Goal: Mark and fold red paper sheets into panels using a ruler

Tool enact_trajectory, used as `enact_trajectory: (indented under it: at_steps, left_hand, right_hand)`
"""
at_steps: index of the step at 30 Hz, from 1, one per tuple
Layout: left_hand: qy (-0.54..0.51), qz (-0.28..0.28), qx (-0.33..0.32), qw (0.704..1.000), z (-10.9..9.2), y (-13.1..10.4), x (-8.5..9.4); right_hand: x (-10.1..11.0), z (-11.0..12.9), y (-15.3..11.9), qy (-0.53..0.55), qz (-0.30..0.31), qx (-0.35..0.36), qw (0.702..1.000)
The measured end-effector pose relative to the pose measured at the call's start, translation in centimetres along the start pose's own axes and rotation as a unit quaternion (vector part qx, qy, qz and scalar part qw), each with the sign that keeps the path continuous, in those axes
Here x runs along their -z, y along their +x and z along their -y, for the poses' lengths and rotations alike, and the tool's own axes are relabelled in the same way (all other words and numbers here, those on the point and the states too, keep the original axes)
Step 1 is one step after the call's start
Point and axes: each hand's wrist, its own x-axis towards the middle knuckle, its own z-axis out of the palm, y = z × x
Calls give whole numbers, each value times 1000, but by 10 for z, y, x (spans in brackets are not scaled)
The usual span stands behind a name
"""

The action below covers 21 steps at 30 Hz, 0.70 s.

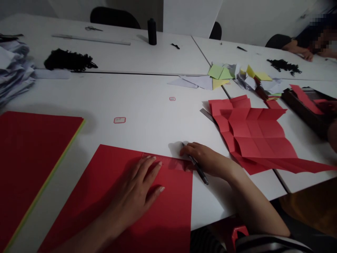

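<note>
A sheet of red paper (pixel 168 207) lies flat on the white table in front of me. Along its far edge rests a clear ruler (pixel 171 163). My left hand (pixel 137 186) is spread flat over the paper, its fingertips on the ruler. At the ruler's right end, my right hand (pixel 204 158) holds a dark pen (pixel 201 174) between its fingers, with the pen's tip pointing away from the paper. Part of the right hand's lower fingers reaches down by the paper's far right corner.
A red paper stack (pixel 34 151) lies left; creased red sheets (pixel 260 130) lie right. Coloured scraps (pixel 221 72), black cord bundles (pixel 67 60), a black bottle (pixel 152 32), scissors (pixel 93 28) and crumpled paper (pixel 13 66) are farther off. Another person's hands (pixel 302 49) rest at far right.
</note>
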Motion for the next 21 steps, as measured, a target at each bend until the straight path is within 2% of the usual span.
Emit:
enact_trajectory:
  at_steps: [21]
  left_hand:
    - [2, 2, -7, 1000, 1, -1, 0]
  right_hand:
    - [-1, -1, 1, -8, -2, 4, 1000]
